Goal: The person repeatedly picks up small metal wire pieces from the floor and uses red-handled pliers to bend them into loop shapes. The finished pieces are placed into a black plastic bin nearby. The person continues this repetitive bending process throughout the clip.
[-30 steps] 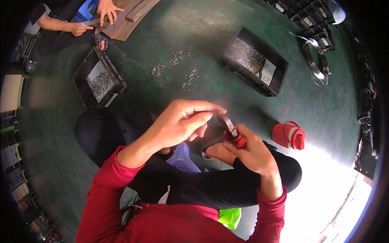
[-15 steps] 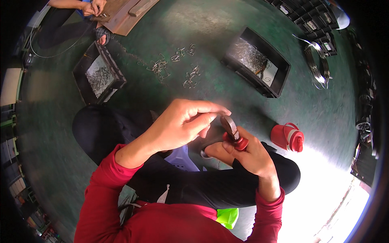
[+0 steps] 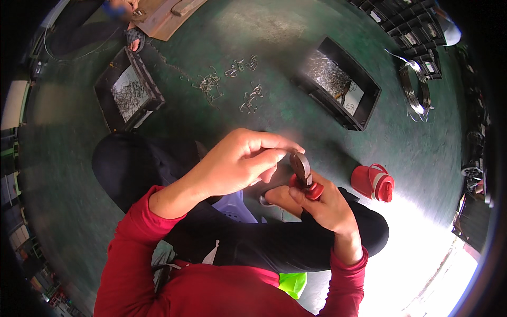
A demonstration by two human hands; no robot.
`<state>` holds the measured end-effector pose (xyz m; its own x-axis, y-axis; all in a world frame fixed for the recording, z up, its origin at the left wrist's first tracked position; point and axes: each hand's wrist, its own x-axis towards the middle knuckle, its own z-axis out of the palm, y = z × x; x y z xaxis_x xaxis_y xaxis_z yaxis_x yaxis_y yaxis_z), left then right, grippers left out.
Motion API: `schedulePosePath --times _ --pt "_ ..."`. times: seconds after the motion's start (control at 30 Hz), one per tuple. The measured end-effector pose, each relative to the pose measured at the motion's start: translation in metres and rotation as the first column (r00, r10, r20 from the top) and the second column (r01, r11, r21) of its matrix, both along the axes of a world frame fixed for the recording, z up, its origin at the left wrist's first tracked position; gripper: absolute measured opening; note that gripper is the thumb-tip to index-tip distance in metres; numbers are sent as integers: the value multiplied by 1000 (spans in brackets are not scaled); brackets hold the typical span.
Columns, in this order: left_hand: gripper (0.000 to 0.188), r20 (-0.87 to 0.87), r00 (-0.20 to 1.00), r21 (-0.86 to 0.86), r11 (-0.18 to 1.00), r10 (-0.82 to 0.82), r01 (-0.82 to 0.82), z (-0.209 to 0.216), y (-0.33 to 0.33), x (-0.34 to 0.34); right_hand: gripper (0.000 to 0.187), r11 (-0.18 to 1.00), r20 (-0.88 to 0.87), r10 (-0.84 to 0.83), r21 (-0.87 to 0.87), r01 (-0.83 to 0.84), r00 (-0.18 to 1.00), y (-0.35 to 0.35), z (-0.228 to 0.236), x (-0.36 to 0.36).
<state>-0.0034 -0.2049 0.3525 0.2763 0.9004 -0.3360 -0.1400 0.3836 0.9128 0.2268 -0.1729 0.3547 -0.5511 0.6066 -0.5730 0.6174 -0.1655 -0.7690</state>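
Observation:
My right hand (image 3: 328,206) is wrapped round the red handles of a pair of pliers (image 3: 302,170), whose dark metal head points up and away from me. My left hand (image 3: 245,158) is closed in a pinch, thumb and forefinger meeting right at the tip of the pliers. Whatever lies between those fingertips is too small to make out. Beyond my hands, several small bent wire pieces (image 3: 208,84) lie in loose heaps on the green floor, with another heap of wire hooks (image 3: 252,99) a little to the right.
A black crate (image 3: 364,108) of wire pieces stands at the far right, another black crate (image 3: 153,100) at the left. A red jug (image 3: 373,183) is by my right knee. A wire coil (image 3: 414,90) lies farther right. Another person's hand (image 3: 127,6) shows at the far left.
My hands keep nearly the same pose at the plier tip. The view has shifted slightly, and the other person's hands have moved partly out of the picture at the top left.

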Motion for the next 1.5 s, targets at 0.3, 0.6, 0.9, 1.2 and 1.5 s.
schedulePosePath --times 0.3,0.6,0.9,1.2,1.5 --pt "27 -198 962 225 964 186 -140 -3 -11 20 21 947 43 -118 305 100 992 -3 -3 -15" --pt "28 -168 937 273 928 305 -253 -10 -18 30 19 901 15 -130 418 112 991 -4 -15 -20" --pt "27 -96 915 162 913 392 -375 -9 -25 42 37 841 33 -166 526 124 986 -4 -28 -22" --pt "25 -134 942 280 923 309 -263 -20 -18 36 23 779 43 -108 625 57 993 -2 -23 -18" --pt "15 113 891 47 894 439 -446 -27 -2 14 33 915 -107 -214 -371 160 971 -11 -7 -4"
